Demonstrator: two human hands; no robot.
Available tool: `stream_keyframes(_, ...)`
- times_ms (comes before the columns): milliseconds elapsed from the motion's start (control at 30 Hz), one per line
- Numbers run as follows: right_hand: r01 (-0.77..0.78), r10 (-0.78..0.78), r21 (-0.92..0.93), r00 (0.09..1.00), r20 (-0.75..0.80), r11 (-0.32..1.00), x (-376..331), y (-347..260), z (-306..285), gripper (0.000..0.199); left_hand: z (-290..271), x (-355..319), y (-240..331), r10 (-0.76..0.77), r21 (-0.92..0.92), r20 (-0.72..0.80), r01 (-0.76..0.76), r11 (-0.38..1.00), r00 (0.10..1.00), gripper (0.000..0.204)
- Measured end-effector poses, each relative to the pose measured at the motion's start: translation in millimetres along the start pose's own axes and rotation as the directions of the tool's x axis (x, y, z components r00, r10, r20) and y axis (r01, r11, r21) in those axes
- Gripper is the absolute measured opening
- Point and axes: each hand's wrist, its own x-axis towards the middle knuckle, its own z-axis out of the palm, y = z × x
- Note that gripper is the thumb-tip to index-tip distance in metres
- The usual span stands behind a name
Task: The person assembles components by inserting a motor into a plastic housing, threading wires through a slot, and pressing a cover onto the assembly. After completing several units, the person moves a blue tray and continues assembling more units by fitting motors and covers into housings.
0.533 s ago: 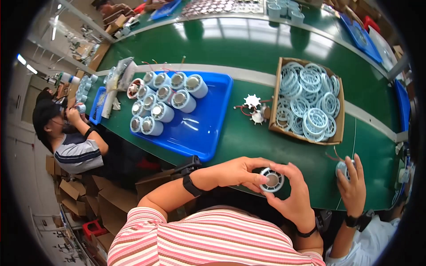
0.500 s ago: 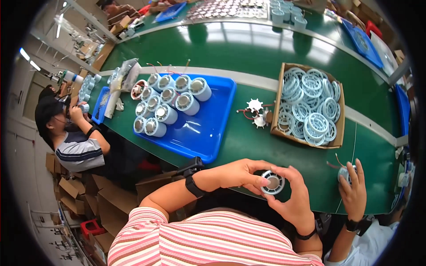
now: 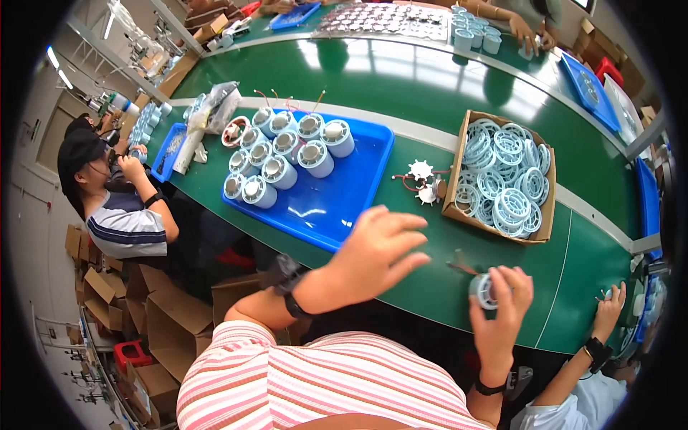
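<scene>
My right hand (image 3: pixel 510 308) grips a light blue round motor housing (image 3: pixel 481 289) at the table's front edge. The housing lies tilted, its ringed end partly covered by my fingers, and thin wires stick out from its far side. My left hand (image 3: pixel 376 247) is in the air by the near right corner of the blue tray (image 3: pixel 380 154), fingers spread and holding nothing. Several similar light blue housings (image 3: pixel 313 159) with metal centres stand in rows in that tray.
A cardboard box (image 3: pixel 459 208) of light blue plastic rings stands right of centre. White star-shaped parts (image 3: pixel 421 170) with wires lie beside it. At the right, a co-worker's hand (image 3: pixel 609 309) handles a small part. Another person (image 3: pixel 118 208) sits at the left.
My left hand has let go of the housing and moved up and left, opening. My right hand has carried the housing to the right and tipped it, bringing its wires into view.
</scene>
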Motion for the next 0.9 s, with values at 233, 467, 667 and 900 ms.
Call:
stream_keyframes(233,-0.294,0.208,-0.169,0.894,-0.396,0.941,2,38,-45,0.04,-35,4,-103,-0.249,0.71,-0.305,0.394,0.583,0.919,0.058)
stream_keyframes(467,0.019,-0.046,-0.138,0.98,-0.194,0.99,90,28,-41,0.018,-49,-14,-79,-0.321,0.536,-0.099,0.322,0.781,0.942,0.063)
stream_keyframes(667,0.082,-0.093,-0.214,0.995,-0.04,0.973,129,42,-19,0.018,-57,-8,-76,-0.349,0.394,-0.117,0.366,0.843,0.93,0.068)
stream_keyframes(900,0.018,-0.008,0.065,0.989,-0.149,0.998,113,7,-25,0.023,-41,-7,-15,-0.043,0.255,-0.2,0.094,0.962,0.979,0.07)
